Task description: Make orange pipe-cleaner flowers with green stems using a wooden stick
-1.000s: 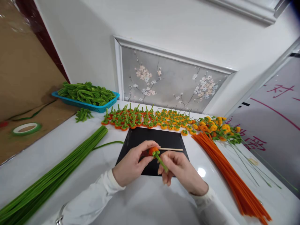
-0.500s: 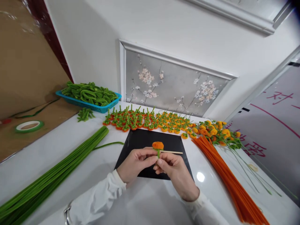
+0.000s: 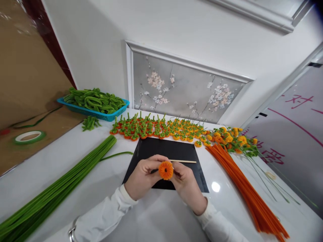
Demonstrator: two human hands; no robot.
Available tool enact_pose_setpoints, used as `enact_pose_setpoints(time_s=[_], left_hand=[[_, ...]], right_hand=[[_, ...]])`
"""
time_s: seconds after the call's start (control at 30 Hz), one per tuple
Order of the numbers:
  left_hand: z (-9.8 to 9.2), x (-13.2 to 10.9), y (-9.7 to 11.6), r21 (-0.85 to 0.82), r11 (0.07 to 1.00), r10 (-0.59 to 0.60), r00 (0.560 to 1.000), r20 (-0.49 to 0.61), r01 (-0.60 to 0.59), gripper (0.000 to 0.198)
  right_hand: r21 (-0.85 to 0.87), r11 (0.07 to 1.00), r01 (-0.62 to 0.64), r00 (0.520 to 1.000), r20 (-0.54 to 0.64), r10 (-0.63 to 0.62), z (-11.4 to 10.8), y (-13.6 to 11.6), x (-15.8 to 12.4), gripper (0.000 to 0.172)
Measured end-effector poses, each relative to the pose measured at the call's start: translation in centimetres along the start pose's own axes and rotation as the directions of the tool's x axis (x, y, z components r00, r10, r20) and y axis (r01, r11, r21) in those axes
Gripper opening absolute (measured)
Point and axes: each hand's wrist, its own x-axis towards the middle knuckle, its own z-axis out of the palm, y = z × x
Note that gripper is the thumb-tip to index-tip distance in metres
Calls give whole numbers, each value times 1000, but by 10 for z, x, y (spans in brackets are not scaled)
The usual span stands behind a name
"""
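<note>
An orange pipe-cleaner flower (image 3: 166, 170) faces me between my hands, its ridged round top and dark centre showing. Its green stem is hidden behind the bloom. My left hand (image 3: 142, 176) is closed on the flower from the left, fingers behind it. From the right, my right hand (image 3: 188, 183) also grips it, with its fingertips mostly hidden behind the bloom. Both hands are above a black mat (image 3: 161, 148). A thin pale stick (image 3: 184, 161) lies across the mat just beyond my right hand.
Rows of orange and yellow flower heads (image 3: 148, 127) stand behind the mat. Green pipe cleaners (image 3: 63, 185) lie left, orange ones (image 3: 248, 191) right. A blue tray (image 3: 108, 116) holds green loops. Green tape (image 3: 29, 137) is far left; finished-looking yellow flowers (image 3: 234, 137) lie right.
The flower has been tipped toward me, from a side view with its green stem down to its top facing the camera. Both hands turned with it and stayed over the mat.
</note>
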Motion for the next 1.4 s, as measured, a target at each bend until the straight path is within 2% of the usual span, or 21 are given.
enact_pose_setpoints(time_s=[0.07,0.17,0.33,0.43,0.57,0.73,0.9,1.03,1.13,1.2,1.3,1.4], left_hand=[[-3,1,1,51,998,34,999,-4,-34,12],[-5,1,1,104,993,67,997,-28,-63,14],[-4,1,-1,123,990,75,996,-40,-70,19],[-2,1,-1,139,985,106,994,-29,-101,18],[0,0,1,219,965,153,988,-30,-143,14],[3,-1,-2,218,973,98,993,-71,-80,17],[0,1,-2,299,950,102,994,-26,-89,22],[-7,5,6,128,990,-47,997,-53,54,27],[-8,7,11,47,990,-134,991,5,134,20],[-6,7,12,55,991,-120,993,9,119,15],[-4,6,11,130,990,-50,998,-38,55,11],[-4,5,10,213,977,32,998,-51,-20,10]], right_hand=[[-49,999,20,1000,-22,-21,-6,-5,0,12],[-26,996,90,990,-102,-92,-16,-16,-3,17],[-171,941,292,950,-65,-307,-20,-28,-7,43],[-250,894,373,911,-84,-404,-15,-27,-7,35],[-340,850,402,879,-115,-462,-12,-24,-6,28],[-328,886,326,926,-77,-369,-13,-27,-8,41],[-228,951,207,973,-58,-225,-14,-26,-5,28],[-211,968,138,987,-49,-152,-18,-21,-2,28],[-211,965,156,987,-10,-162,-18,-21,-2,29],[-154,976,151,988,-2,-153,-17,-22,-2,30],[-28,995,99,993,-66,-101,-16,-23,-3,25],[-22,998,60,992,-108,-62,-16,-24,-4,13]])
